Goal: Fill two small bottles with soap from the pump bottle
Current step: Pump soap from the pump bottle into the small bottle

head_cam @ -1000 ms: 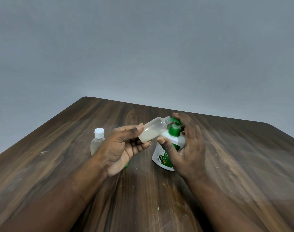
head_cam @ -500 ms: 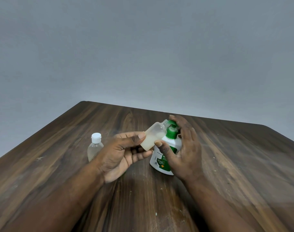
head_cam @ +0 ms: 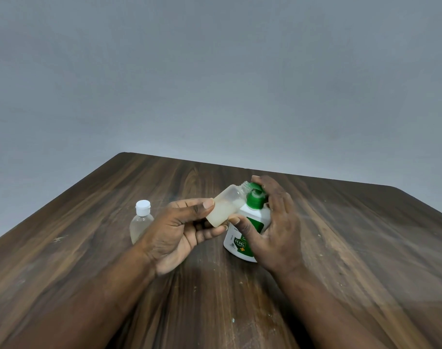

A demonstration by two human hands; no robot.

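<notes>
Tilted open small bottle (head_cam: 227, 207) at pump bottle (head_cam: 251, 224) nozzle.
Capped clear bottle (head_cam: 141, 222) upright on desk (head_cam: 345, 253), left; left hand (head_cam: 175, 234) fingers pinch the part-filled open small bottle, mouth possibly touching nozzle; right hand (head_cam: 277, 230) fingers curl over pump head, gripping.

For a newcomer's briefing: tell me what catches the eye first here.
The green-topped pump bottle at the middle of the table draws the eye, the right hand wrapped round it with fingers over the pump head. The left hand holds an uncapped, partly filled frosted small bottle tilted, mouth up against the pump. A capped clear bottle stands apart at the left.
</notes>
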